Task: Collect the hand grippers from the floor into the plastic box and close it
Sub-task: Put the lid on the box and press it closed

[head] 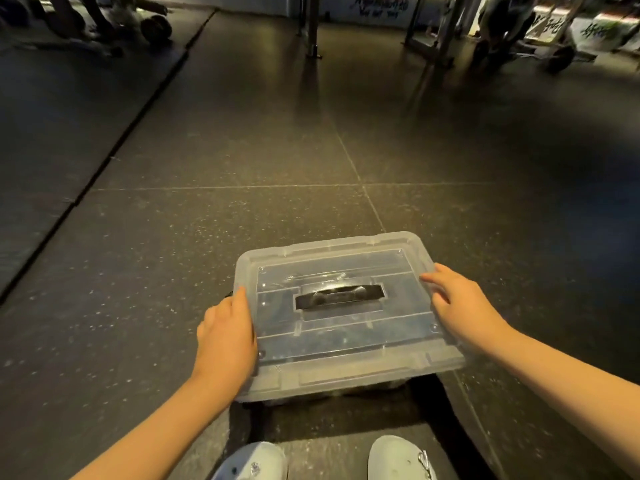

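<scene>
Box: clear plastic box (pixel 329 381), rectangular with rounded corners, on the floor just ahead of the person's feet.
Axis: long side runs left to right, the right end turned slightly away.
Lid: translucent ribbed lid (pixel 346 344) sits on top; a flat black handle (pixel 339 296) lies along the long axis.
Left hand: the left hand (pixel 225 341) grips the lid's left rim, fingers curled over the edge.
Right hand: the right hand (pixel 464 306) rests on the right rim, fingers nearly straight.
Floor: dark speckled rubber floor (pixel 207 168) in square tiles.
Shoes: pale shoes (pixel 252 462) at the near edge.
</scene>
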